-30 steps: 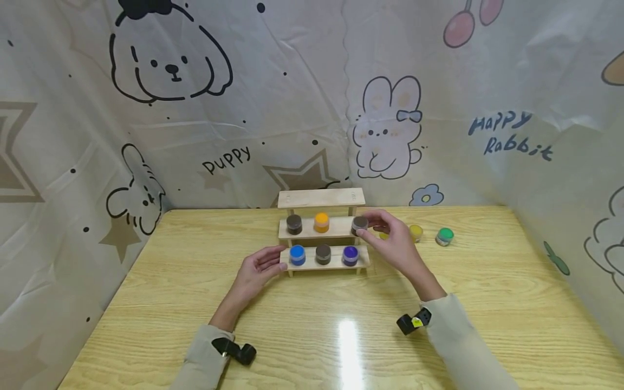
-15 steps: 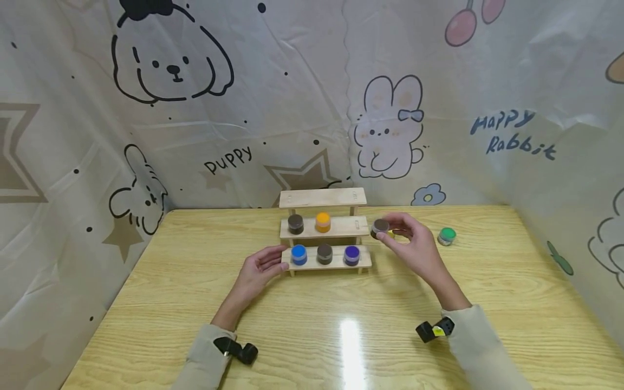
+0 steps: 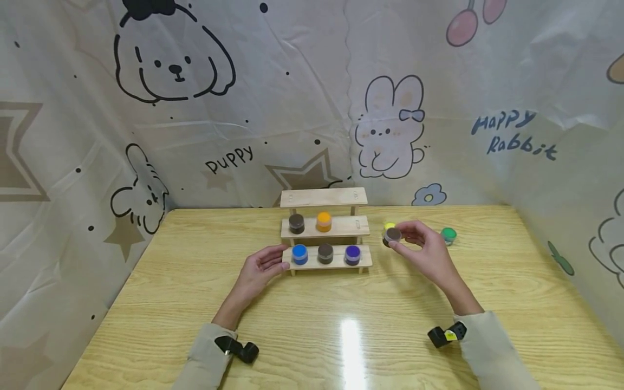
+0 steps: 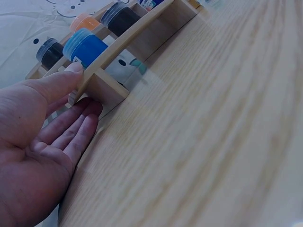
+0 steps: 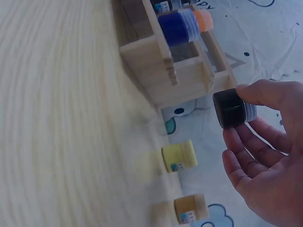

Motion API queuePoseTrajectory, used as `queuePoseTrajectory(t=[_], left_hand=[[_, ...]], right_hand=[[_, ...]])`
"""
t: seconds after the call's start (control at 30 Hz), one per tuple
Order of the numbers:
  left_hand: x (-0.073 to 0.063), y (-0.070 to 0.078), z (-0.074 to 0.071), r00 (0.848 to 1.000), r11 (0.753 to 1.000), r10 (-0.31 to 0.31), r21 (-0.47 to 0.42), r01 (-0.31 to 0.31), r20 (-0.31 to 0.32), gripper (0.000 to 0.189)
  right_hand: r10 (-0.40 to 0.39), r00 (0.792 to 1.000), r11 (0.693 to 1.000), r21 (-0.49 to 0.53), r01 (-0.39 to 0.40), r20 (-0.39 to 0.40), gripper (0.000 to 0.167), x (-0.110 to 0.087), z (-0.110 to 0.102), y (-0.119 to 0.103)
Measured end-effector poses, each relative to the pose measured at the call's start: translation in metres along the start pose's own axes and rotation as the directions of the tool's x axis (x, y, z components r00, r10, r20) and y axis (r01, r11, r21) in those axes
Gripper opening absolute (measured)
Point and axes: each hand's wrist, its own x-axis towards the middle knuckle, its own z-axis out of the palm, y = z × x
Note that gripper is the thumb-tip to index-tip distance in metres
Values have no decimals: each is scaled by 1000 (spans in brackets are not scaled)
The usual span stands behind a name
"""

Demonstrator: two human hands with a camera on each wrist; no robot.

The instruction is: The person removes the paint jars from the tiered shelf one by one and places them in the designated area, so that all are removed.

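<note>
Small round dark-brown plastic jar point(image 3: 392, 236) is off the three-tier pale wooden rack point(image 3: 324, 197), just right of it, pinched between the thumb and fingers of the right hand point(image 3: 429, 254). Left hand point(image 3: 260, 270) grips the rack's left end. On rack: blue jar point(image 3: 299, 255), dark jar point(image 3: 325, 254), purple jar point(image 3: 353, 255) on bottom shelf point(image 3: 339, 264); blackish jar point(image 3: 296, 223), orange jar point(image 3: 324, 221) on middle shelf point(image 3: 343, 223). Right of rack: yellow jar point(image 5: 179, 156), mustard-yellow jar point(image 5: 191, 209), green jar point(image 3: 448, 235). Five on, four off; I'd call it about halfway. Can't tell whether the held one is coming or going.
</note>
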Motion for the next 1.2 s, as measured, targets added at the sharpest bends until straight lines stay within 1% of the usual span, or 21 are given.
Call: queuePoseTrajectory(t=[0.2,0.4,0.5,0.63,0.73,0.87,1.2], left_hand=[[0,1,0,1000,1000,0,-14,0,0,46],[0,2,0,1000,1000,6,-20,-6,2,46],[0,2,0,1000,1000,4,-18,-4,2,46],[0,1,0,1000,1000,5,-18,-5,4,46],[-1,1,0,1000,1000,7,-18,-7,6,46],[-1,1,0,1000,1000,6,-16,-6,9,46],[-2,2,0,1000,1000,-2,-28,2,9,47]], right_hand=[[69,997,998,-5,-69,45,37,-1,0,11],[110,992,993,-60,-106,68,35,-2,-1,26],[129,988,990,-70,-123,87,36,-3,0,33],[130,986,990,-64,-123,103,37,-3,0,38],[134,985,989,-78,-126,111,36,-2,0,39],[155,980,985,-95,-144,122,35,-2,0,41],[156,978,987,-65,-149,137,34,-2,1,40]])
